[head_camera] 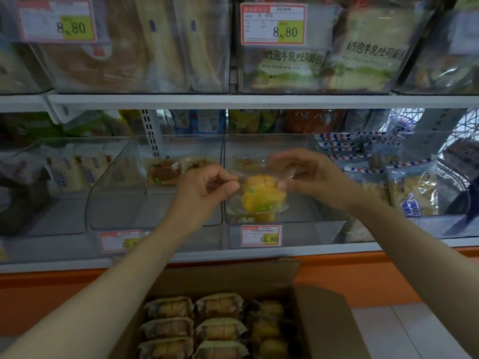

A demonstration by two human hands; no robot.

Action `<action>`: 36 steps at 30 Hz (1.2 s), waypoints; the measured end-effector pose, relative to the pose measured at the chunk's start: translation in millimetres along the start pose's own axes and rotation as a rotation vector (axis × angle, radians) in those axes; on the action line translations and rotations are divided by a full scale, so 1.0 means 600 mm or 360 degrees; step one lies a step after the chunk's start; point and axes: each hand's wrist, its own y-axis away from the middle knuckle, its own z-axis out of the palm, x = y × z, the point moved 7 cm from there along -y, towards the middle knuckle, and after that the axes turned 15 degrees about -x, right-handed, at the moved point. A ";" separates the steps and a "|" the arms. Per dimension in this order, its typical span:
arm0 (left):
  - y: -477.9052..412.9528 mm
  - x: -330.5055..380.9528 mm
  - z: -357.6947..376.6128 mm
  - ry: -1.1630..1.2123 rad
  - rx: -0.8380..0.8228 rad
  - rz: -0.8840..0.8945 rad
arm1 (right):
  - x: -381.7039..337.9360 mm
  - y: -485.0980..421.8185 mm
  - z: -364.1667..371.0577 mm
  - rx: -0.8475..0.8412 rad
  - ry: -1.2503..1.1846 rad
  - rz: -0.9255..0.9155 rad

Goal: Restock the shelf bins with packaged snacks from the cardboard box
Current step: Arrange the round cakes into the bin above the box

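Here: 1 clear snack pack [261, 196] of yellow cakes, pinched at its top edge by left hand [207, 187] and right hand [308, 174], fingers curled, at the mouth of a clear bin [311, 224] tagged 12.80, on a white shelf [337, 248]. Below: open cardboard box [324, 320], rows of wrapped packs [217, 307], orange base panel [51, 294].

Both hands hold a clear snack packet [261, 195] with yellow contents over a clear shelf bin [305, 203]: left hand [204, 185] pinches its left edge, right hand [308, 174] its right. Below, a cardboard box [329, 325] holds more packets [217, 330].
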 end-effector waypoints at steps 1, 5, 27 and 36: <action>-0.004 -0.002 0.009 -0.0074 -0.0028 -0.0011 | 0.003 -0.002 0.004 -0.0015 0.0118 0.0065; 0.001 -0.024 0.031 -0.0834 -0.0142 -0.0135 | 0.037 0.007 0.015 0.0026 0.0299 0.0231; 0.027 -0.022 0.129 -0.1473 -0.0478 0.0125 | 0.152 -0.045 0.020 -0.0159 0.0196 0.0860; 0.022 -0.018 0.137 -0.1595 -0.0567 0.0030 | 0.130 -0.042 0.006 0.0183 0.0175 0.0386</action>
